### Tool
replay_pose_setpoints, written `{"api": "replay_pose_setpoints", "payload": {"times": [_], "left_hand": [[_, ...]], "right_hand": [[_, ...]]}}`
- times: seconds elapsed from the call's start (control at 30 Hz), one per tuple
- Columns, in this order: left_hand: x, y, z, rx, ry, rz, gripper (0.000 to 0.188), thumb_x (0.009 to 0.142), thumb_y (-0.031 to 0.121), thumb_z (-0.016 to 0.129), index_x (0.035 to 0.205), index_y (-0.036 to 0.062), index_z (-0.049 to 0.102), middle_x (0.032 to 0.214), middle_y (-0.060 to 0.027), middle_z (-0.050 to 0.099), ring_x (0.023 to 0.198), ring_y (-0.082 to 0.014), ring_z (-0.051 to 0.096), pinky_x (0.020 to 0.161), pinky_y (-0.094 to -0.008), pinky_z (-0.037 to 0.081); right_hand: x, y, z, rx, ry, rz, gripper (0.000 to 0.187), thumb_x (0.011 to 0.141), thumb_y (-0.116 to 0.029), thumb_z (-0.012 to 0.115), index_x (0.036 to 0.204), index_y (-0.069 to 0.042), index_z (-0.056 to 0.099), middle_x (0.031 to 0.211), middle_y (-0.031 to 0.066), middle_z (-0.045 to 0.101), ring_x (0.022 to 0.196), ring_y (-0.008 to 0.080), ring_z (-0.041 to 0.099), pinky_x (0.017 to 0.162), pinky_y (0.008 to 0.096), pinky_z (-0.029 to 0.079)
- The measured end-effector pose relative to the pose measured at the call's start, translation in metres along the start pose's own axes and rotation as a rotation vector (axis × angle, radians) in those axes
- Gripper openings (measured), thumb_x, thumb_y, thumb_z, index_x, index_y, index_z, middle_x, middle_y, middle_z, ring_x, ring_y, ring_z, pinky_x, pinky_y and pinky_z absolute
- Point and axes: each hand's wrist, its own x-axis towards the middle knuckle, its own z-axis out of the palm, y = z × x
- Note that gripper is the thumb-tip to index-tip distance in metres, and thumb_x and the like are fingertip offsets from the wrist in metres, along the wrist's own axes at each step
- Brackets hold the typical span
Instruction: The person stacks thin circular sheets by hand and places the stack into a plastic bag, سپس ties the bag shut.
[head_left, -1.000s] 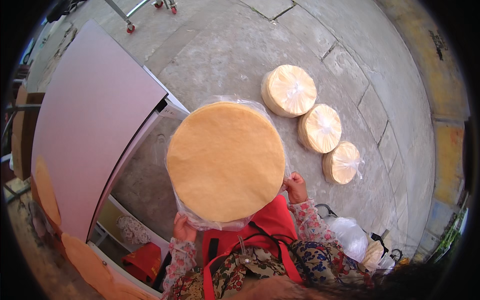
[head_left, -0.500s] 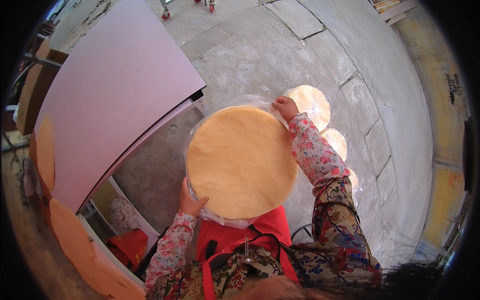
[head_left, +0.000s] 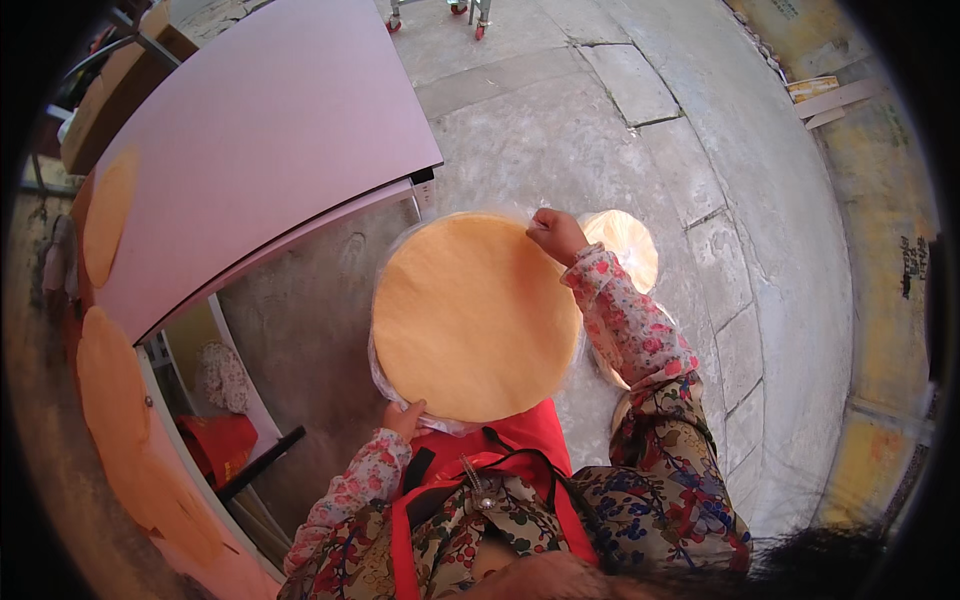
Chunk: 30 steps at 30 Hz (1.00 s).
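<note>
A large, round, tan stack of flatbread [head_left: 475, 320] lies over my lap, inside a thin clear plastic bag [head_left: 383, 376] whose crumpled edge shows around the rim. My left hand [head_left: 404, 418] grips the lower left rim, thumb on top and fingers underneath, holding the stack together with its bag. At the upper right rim, my right hand [head_left: 557, 236] is closed in a fist on the plastic bag. Just beyond that hand, a similar wrapped round stack [head_left: 625, 245] rests on the floor, and my right forearm partly covers another one below it.
A pink table [head_left: 260, 130] stands to the left, its corner close to the stack. Loose tan flatbreads [head_left: 130, 430] lie along its near left side. Beneath are a red bag [head_left: 220, 440] and a bundled cloth [head_left: 222, 375]. A wheeled stand [head_left: 480, 15] is on the concrete floor ahead.
My right hand has moved slightly left and down along the stack's upper rim, and its fingers have closed into a fist. My left hand keeps its hold lower left. The view has shifted.
</note>
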Motion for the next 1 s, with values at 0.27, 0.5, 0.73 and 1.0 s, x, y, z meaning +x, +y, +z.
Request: {"api": "replay_pose_setpoints", "payload": {"times": [0.27,0.5,0.73,1.0], "left_hand": [[-0.05,0.005,0.013,-0.215,0.142,0.391,0.018,0.089,0.012,0.047,0.097,-0.001,0.056,0.072,-0.011,0.062,0.048,-0.0166,0.058,0.044,-0.0269,0.049],[-0.097,0.018,0.034,-0.159,0.305,0.984,0.007,0.089,0.006,0.051,0.091,0.0017,0.056,0.072,0.0002,0.057,0.065,-0.0073,0.054,0.057,-0.0216,0.043],[-0.13,0.05,0.009,-1.08,-0.109,0.757,0.009,0.087,0.018,0.054,0.084,0.0094,0.055,0.081,-0.0035,0.059,0.078,-0.017,0.056,0.071,-0.0336,0.046],[-0.2,0.101,-0.043,-0.933,-0.812,0.591,0.046,0.085,0.037,0.057,0.11,-0.0016,0.051,0.073,-0.0055,0.055,0.069,-0.0185,0.052,0.07,-0.0356,0.044]], "right_hand": [[0.006,-0.029,0.032,0.658,0.002,0.046,0.016,0.085,-0.012,0.055,0.096,-0.001,0.056,0.069,0.0051,0.06,0.062,0.0124,0.056,0.06,0.0256,0.046],[0.016,-0.075,0.014,1.317,-0.04,0.018,0.043,0.083,-0.012,0.06,0.122,-0.001,0.044,0.091,0.0107,0.064,0.065,0.0145,0.06,0.058,0.0279,0.05],[-0.013,-0.115,-0.054,1.186,-0.268,0.054,0.05,0.085,-0.002,0.051,0.134,-0.005,0.036,0.075,0.0048,0.056,0.056,0.0082,0.048,0.052,0.0209,0.042],[-0.083,-0.206,-0.135,0.913,-0.115,-0.018,0.046,0.077,0.001,0.057,0.122,-0.004,0.051,0.071,-0.0031,0.052,0.061,0.0057,0.047,0.052,0.0212,0.04]]}}
